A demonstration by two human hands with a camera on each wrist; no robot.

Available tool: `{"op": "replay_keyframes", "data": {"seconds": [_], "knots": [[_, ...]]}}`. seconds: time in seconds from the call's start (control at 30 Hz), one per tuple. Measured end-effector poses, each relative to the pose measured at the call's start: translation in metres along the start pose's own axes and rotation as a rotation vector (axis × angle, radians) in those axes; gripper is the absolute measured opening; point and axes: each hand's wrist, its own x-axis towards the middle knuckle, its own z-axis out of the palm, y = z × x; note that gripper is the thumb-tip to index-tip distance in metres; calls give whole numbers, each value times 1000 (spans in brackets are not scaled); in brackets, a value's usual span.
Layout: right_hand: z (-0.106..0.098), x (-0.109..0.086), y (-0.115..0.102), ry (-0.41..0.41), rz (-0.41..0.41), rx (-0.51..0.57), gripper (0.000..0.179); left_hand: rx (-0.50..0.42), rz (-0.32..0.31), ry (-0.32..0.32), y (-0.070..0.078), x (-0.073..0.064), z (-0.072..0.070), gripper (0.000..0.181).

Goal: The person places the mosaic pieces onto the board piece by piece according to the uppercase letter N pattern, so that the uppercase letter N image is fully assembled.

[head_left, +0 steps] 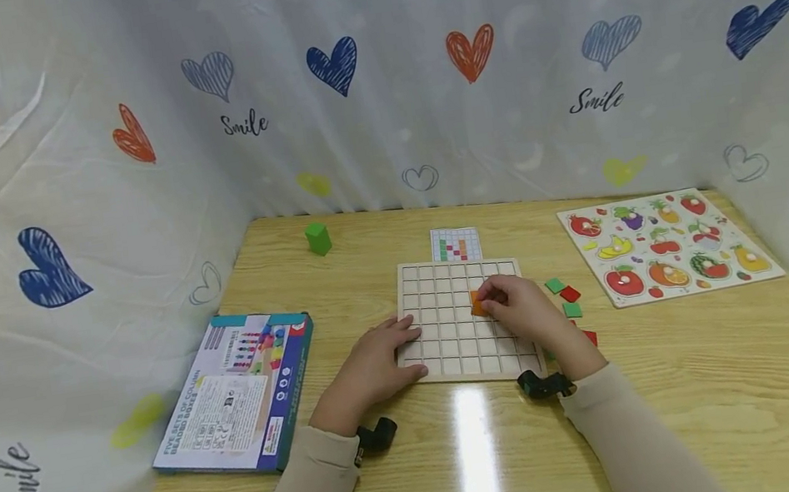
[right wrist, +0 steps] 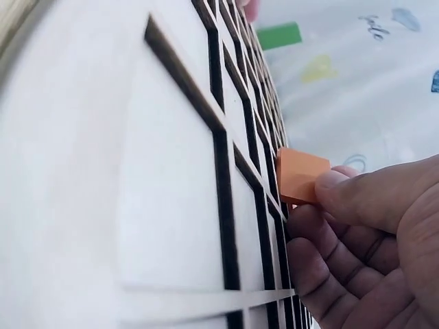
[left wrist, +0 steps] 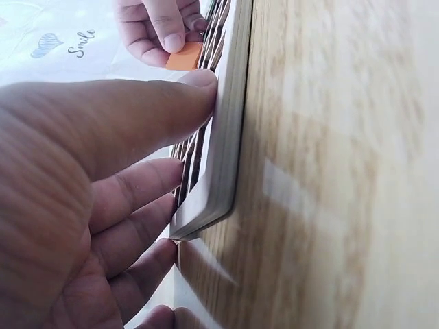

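Observation:
A square wooden grid board (head_left: 452, 366) lies on the table. My right hand (head_left: 522, 310) pinches an orange square tile (right wrist: 302, 176) between thumb and fingertips, over the right part of the grid. In the right wrist view the tile stands tilted, its edge down at the grid slots. My left hand (head_left: 379, 363) rests at the board's left side, thumb on the rim near the front left corner and fingers stretched along the left edge. Just behind the board sits a small pattern card (head_left: 455, 244) with a grid and coloured squares.
Green tiles (head_left: 572, 310) and red tiles (head_left: 570, 293) lie right of the board, some partly behind the right forearm. A fruit puzzle board (head_left: 638, 251) lies farther right. On the left are a boxed toy set (head_left: 234, 395) and, farther back, a green block (head_left: 319, 239).

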Motion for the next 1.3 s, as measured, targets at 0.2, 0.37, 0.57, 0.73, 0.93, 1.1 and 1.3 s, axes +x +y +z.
{"op": "replay_keyframes", "data": {"seconds": [0.2, 0.37, 0.57, 0.73, 0.93, 1.1, 1.3], "knots": [[-2, -1, 0, 5, 5, -13, 10, -11, 5, 5, 1, -1, 0, 66], [-3, -3, 0, -17, 8, -21, 12, -14, 11, 10, 1, -1, 0, 66], [-2, -3, 1, -50, 13, -25, 15, -16, 11, 13, 2, -2, -1, 65], [-2, -1, 2, -50, 4, -34, 16, -11, 19, 16, 2, -2, -1, 66], [0, -1, 2, -33, -31, -74, 12, -8, 10, 11, 3, -2, -1, 66], [0, -1, 2, -28, -42, -78, 9, -11, 15, 14, 2, -2, -1, 65], [-15, -7, 7, 46, -24, -57, 13, -12, 26, 10, 3, -2, -2, 64]]}}
